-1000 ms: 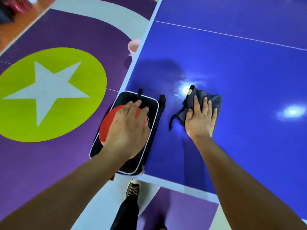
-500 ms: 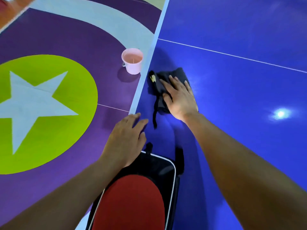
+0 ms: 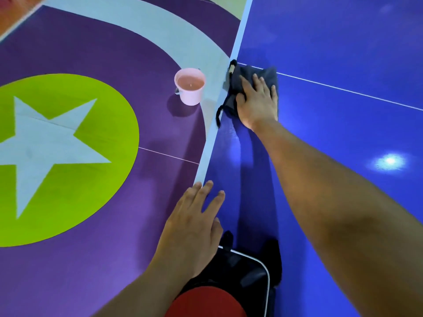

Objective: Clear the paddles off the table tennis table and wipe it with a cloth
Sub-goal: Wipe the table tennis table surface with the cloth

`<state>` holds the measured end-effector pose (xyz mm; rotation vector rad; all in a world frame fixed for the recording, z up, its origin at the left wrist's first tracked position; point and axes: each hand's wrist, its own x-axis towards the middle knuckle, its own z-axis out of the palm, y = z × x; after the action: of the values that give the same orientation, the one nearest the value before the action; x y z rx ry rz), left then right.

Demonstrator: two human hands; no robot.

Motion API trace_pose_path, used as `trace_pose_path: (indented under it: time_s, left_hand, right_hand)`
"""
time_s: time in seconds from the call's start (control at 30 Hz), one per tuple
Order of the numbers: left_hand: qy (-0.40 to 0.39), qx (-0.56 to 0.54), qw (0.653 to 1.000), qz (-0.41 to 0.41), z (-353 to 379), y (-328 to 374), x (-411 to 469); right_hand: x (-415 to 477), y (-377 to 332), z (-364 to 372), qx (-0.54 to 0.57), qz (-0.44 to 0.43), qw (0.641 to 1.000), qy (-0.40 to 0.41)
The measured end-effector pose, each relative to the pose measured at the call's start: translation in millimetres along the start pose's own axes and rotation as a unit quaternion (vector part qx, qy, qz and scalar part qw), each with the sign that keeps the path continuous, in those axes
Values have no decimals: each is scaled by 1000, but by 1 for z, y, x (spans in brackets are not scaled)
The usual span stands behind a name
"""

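Note:
My right hand presses flat on a dark grey cloth at the left edge of the blue table tennis table, where the white centre line meets the border. A black cord hangs from the cloth over the edge. My left hand rests open on the table's left edge, fingers straight. Just below it lies an open black paddle case with white piping, and a red paddle sits in it at the bottom of the frame.
A pink bucket holding liquid stands on the floor close to the table's edge, left of the cloth. The floor is purple with a lime circle and a pale star. A lamp's reflection glints on the table at the right.
My right hand has slid the cloth farther away along the table's left edge, up to the centre line. My left hand has left the red paddle and now rests on the table's edge.

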<state>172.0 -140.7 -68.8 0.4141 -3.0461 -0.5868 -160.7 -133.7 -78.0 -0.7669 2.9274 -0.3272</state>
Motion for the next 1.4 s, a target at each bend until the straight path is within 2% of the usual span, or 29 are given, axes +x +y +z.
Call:
trace_pose_path:
  time_s: [0.17,0.3,0.43,0.63,0.73,0.83,1.0,1.13,1.27,1.4]
  left_hand:
    - [-22,13,1000,8,-7,-3,8]
    - [-49,43,998,15,-13,2,8]
    - [-77,53,996,-5,-15,10,8]
    - [-83,63,991,-81,-25,45,17]
    - [-86,56,992,-70,-25,79,16]
    - [-75,28,997,-21,-22,124,15]
    - [-72,13,996,58,2,191,14]
    - [-121,52,989,68,24,217,12]
    - [-134,97,985,50,33,216,11]
    - [-91,76,991,66,34,214,23]
  right_hand:
    - [-94,-1,8,3,-81,997,7]
    - [-163,24,6,10,-82,996,13]
    - [-223,60,0,10,-47,998,34]
    - [-301,113,-15,7,47,999,-5]
    - [-336,133,-24,10,75,997,-19]
    - [-366,147,-34,25,82,996,-24]
    - [-380,163,-51,101,61,991,-58]
    - [-370,182,-71,183,61,980,-37]
    - [-363,192,-78,123,89,988,-4]
    - [-355,201,-78,73,112,991,1]
